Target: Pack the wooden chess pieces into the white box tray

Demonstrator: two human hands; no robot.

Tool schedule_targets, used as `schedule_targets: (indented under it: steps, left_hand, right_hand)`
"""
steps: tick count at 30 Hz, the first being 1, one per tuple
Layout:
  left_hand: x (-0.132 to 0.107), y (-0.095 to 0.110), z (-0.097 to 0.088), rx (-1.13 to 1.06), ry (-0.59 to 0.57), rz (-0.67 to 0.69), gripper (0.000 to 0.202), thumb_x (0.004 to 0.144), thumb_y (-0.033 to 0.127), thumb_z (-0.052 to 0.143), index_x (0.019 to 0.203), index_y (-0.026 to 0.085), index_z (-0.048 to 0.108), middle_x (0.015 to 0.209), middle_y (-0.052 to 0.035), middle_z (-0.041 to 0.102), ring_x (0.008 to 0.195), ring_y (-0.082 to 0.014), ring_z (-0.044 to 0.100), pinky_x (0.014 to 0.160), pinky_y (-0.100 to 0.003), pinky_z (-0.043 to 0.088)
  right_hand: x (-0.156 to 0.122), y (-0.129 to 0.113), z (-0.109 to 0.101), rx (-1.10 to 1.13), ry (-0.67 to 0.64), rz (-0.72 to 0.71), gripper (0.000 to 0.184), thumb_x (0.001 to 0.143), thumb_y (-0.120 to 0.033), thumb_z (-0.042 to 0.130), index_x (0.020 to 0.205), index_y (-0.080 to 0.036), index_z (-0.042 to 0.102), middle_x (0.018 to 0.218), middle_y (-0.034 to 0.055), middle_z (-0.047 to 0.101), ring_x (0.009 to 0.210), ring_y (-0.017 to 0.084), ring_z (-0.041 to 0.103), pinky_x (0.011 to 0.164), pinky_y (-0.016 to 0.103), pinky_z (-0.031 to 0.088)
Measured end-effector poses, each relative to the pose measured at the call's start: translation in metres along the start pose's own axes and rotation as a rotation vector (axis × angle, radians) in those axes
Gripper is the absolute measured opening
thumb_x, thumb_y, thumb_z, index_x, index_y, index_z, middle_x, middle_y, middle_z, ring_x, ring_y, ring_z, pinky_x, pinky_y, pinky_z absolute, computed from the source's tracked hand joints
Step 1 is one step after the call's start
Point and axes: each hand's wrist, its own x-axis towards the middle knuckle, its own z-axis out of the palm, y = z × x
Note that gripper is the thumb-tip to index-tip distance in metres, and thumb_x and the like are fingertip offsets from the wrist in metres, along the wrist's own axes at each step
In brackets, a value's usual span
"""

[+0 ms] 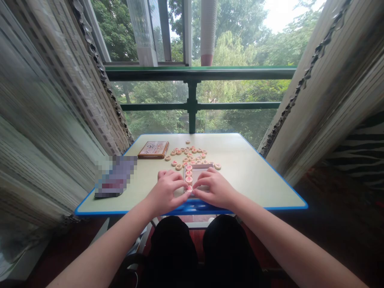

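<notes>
The hands cover much of the tray (204, 167) at lower centre, and a pixelated patch (115, 182) hides something at lower left. The left hand (168, 191) and right hand (214, 189) press bent fingertips against the row of round pieces (189, 176) in the tray; I cannot tell whether either grips one. Loose pieces (189, 154) and a flat box (153, 149) lie beyond on the pale, blue-edged table (255, 172) by a window (234, 92). The pieces' red characters are unreadable.

On my feed the table (255, 176) is pale cream, edged in bright blue. The round pieces (189, 151) are light tan wood, and those I can read are marked in red. The box (153, 149) is brown with a pale printed panel. The curtains (60, 100) are beige in a fine woven grid, trimmed with dark lace. The railing (192, 74) is deep green, the trees (240, 48) a lighter green. The fabric (363, 152) at right has black-and-white zebra stripes.
</notes>
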Motion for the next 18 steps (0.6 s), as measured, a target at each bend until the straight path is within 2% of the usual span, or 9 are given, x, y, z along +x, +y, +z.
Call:
schedule_targets:
  steps: [12, 18]
  left_hand:
    - [0.0001, -0.0014, -0.0007, -0.014, -0.01, -0.001, 0.022, 0.083, 0.038, 0.051, 0.083, 0.024, 0.067, 0.084, -0.0026, 0.062, 0.086, -0.0194, 0.052, 0.083, -0.037, 0.028]
    - [0.0005, -0.004, 0.0008, 0.005, 0.042, -0.083, 0.028, 0.081, 0.041, 0.054, 0.1, 0.022, 0.062, 0.083, -0.0022, 0.061, 0.086, -0.0196, 0.053, 0.082, -0.037, 0.029]
  right_hand:
    - [0.0008, -0.0004, -0.0004, -0.002, 0.005, 0.014, 0.02, 0.08, -0.038, 0.059, 0.079, -0.023, 0.072, 0.079, 0.0028, 0.065, 0.074, 0.016, 0.048, 0.076, 0.033, 0.038]
    - [0.0013, -0.0005, -0.0003, -0.039, 0.095, 0.105, 0.024, 0.081, -0.039, 0.057, 0.093, -0.023, 0.07, 0.089, 0.0056, 0.062, 0.087, 0.019, 0.05, 0.086, 0.037, 0.038]
